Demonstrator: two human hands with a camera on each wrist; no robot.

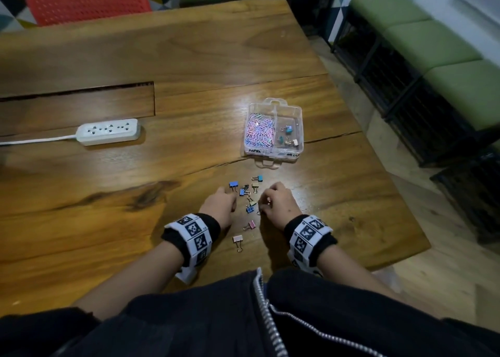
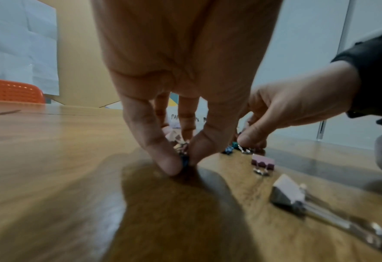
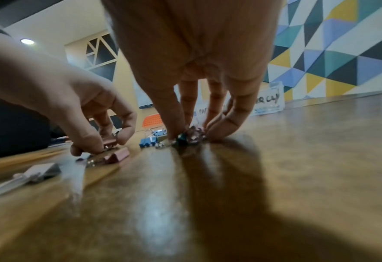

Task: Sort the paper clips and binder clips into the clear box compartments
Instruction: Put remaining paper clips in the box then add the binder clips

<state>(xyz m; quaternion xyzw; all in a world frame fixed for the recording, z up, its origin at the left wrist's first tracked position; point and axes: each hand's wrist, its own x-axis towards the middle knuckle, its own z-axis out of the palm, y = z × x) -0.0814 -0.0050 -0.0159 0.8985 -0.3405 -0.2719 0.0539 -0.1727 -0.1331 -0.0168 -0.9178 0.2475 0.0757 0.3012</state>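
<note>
power strip (image 1: 108,131): far left of the clear box, on the tabletop (image 1: 81,194), white, cord running off left
left hand (image 1: 219,205): near-left of the box, fingertips down on the tabletop; wrist view shows thumb and a finger (image 2: 149,141) pinching a small dark-blue binder clip (image 2: 184,161), grip narrow and holding it
loose binder clips (image 1: 247,194): scattered on the tabletop just in front of the box, between the two hands; blue, beige, dark ones
pink binder clip (image 1: 250,224): nearer the person than that cluster, lying flat
pale pink binder clip (image 1: 238,241): nearest the person, between the wrists, well in front of the box
right hand (image 1: 278,201): directly in front of the box, fingers curled down onto the tabletop; wrist view shows fingertips (image 3: 221,127) bunched on a small clump of clips (image 3: 188,137), grip narrow around them, exact number cannot tell
clear box (image 1: 299,129): open, on the tabletop beyond both hands; left compartment full of pastel paper clips (image 1: 260,132), right compartment has a few binder clips (image 1: 288,135)
</note>
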